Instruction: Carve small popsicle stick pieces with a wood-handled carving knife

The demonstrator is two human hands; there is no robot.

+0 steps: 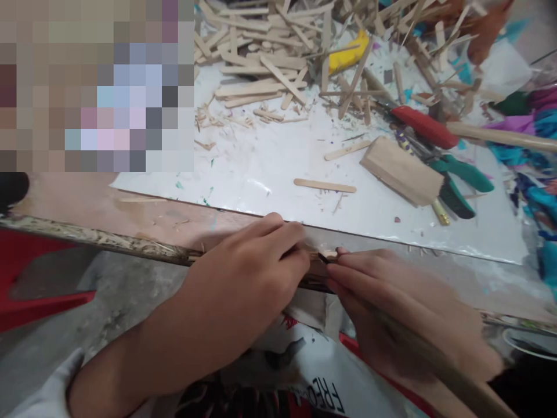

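White sheet (pixel 261 157), littered with shavings. Far side: heap of wooden sticks (pixel 256 40), yellow object (pixel 348 51). Right part: wood block (pixel 402 171), red-handled tool (pixel 426 126), green-handled pliers (pixel 467 174). Below its near edge: white printed material (pixel 313 342), "FRE" legible, remainder unclear. Just off that edge: pale wooden stick (pixel 328 253), flat, mostly covered; left hand (pixel 256 261), fingers closed on it; right hand (pixel 404 296), fingers around slim dark-tipped tool (pixel 429 351), tip at the stick.
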